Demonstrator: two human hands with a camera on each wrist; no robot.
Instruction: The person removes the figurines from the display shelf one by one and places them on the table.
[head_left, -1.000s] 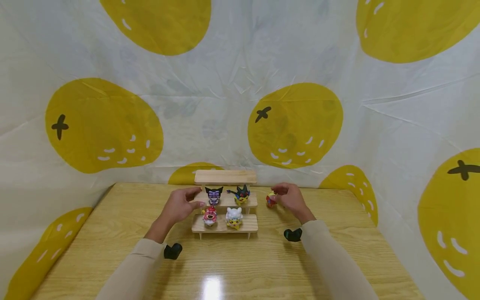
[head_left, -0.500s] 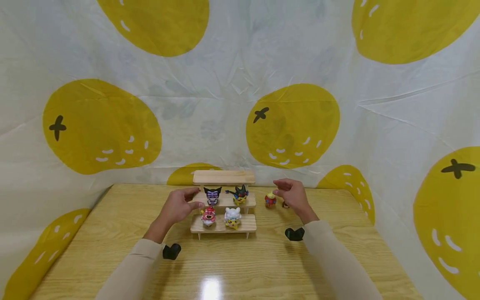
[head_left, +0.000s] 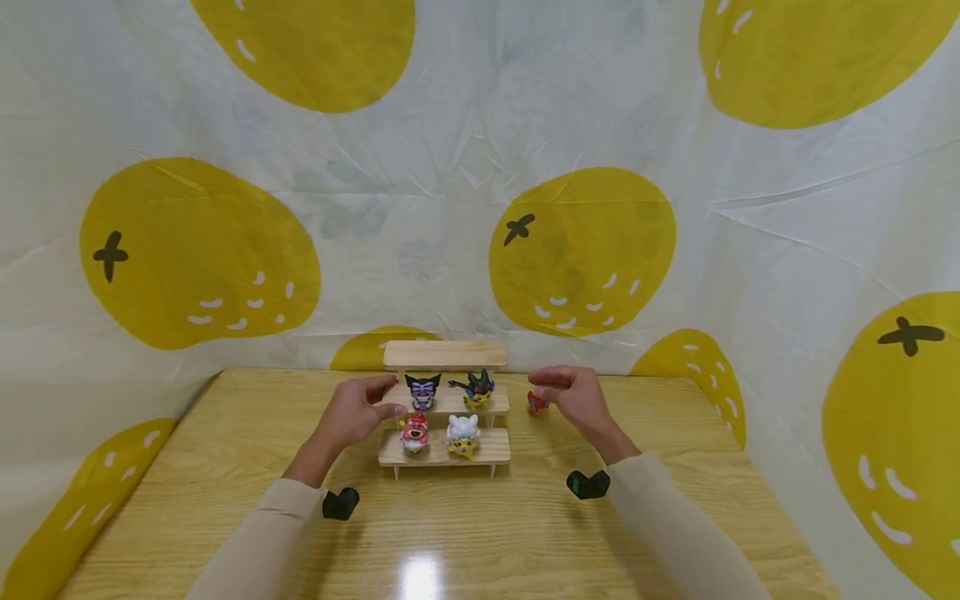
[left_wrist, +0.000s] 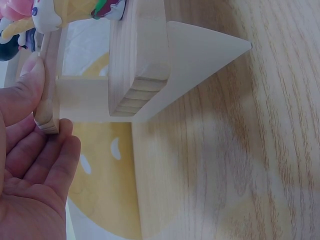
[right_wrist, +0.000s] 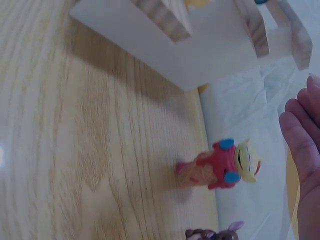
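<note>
Nearest: a wooden table [head_left: 465, 533], with two sleeved forearms reaching across it.

Left hand [head_left: 352, 412]: fingers straight and relaxed, thumb and fingertips resting against the left end of the stepped wooden stand's [head_left: 444, 446] middle shelf; unmoved over the last second.

Stand: four small figures, two on the lower step, two on the middle; top step bare.

Right hand [head_left: 573, 396]: a second ago it pinched the red-and-yellow figure [head_left: 536, 404]; now it has let go and hovers just above, fingers loosely open, holding nothing.

Red-and-yellow figure: upright on the table, just right of the stand, set down rather than shelved. A small brown piece [right_wrist: 212, 233] lies beside it.

Farthest: the lemon-print cloth backdrop [head_left: 585, 250].
</note>
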